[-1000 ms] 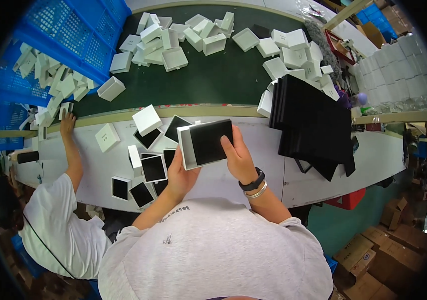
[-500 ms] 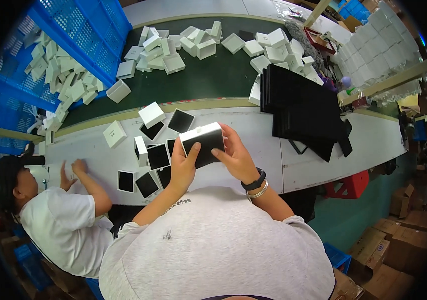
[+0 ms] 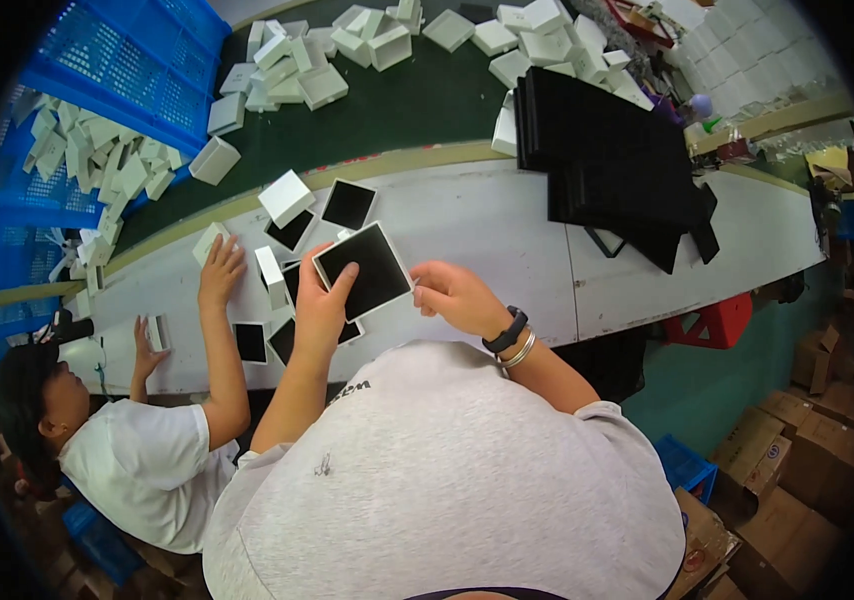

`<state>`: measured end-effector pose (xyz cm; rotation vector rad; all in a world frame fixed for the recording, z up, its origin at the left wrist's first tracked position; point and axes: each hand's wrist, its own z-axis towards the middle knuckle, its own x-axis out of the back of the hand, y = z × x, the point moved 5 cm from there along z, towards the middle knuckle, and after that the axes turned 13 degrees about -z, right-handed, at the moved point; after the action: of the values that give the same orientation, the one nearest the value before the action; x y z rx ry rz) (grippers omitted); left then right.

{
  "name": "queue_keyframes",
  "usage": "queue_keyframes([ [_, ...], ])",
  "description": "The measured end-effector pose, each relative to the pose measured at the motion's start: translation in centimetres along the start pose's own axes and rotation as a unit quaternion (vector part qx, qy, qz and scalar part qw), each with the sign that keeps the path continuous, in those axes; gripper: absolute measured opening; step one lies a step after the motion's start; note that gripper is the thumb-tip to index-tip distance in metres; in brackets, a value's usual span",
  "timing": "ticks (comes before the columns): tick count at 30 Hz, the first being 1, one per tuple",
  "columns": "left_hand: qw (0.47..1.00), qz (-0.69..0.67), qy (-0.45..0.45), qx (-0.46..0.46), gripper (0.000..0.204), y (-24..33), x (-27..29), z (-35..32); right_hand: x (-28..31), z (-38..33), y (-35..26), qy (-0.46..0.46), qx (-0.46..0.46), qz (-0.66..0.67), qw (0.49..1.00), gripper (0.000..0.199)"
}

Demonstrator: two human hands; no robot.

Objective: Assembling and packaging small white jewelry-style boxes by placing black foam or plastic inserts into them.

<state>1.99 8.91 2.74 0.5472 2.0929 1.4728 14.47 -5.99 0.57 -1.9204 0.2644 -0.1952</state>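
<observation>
My left hand (image 3: 317, 315) grips a white box (image 3: 363, 271) with a black inside face turned up; the thumb lies on the black face. At the box's right edge is my right hand (image 3: 457, 300), its fingers curled together. Whether they pinch something small there I cannot make out. Under and beyond my left hand lie several similar boxes with black insides, such as one box (image 3: 350, 205) just past the held one. A white box (image 3: 286, 198) with its plain side up rests on another black-faced box (image 3: 291, 230).
A stack of black sheets (image 3: 607, 150) lies to the right on the white table (image 3: 477, 215). White boxes cover parts of the green belt (image 3: 367, 110) behind. Blue crates (image 3: 127, 60) stand at far left. A co-worker's hand (image 3: 219, 270) reaches onto a white box at left.
The held box has tilted so its black face is up, and moved left. My right hand has come off its face to its right edge. The co-worker's hand has reached out to a white box.
</observation>
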Motion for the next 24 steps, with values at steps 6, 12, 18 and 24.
queue_keyframes([
  [6,0.998,0.007,-0.039,0.041,0.087,0.9,-1.4,0.0,0.9,1.7,-1.5,-0.041,0.023,0.067,0.997,0.042],
  [12,0.994,0.008,-0.089,0.066,0.101,0.7,-2.4,1.2,1.5,3.6,0.9,-0.033,-0.017,0.084,0.996,0.042],
  [18,0.975,0.112,-0.121,0.148,0.103,-1.2,-1.8,2.7,1.5,5.0,2.6,-0.044,0.015,-0.064,0.997,0.039],
  [24,0.933,0.211,-0.198,0.212,0.097,-2.4,0.4,6.4,3.1,6.5,4.0,-0.077,-0.036,-0.153,0.985,0.054],
])
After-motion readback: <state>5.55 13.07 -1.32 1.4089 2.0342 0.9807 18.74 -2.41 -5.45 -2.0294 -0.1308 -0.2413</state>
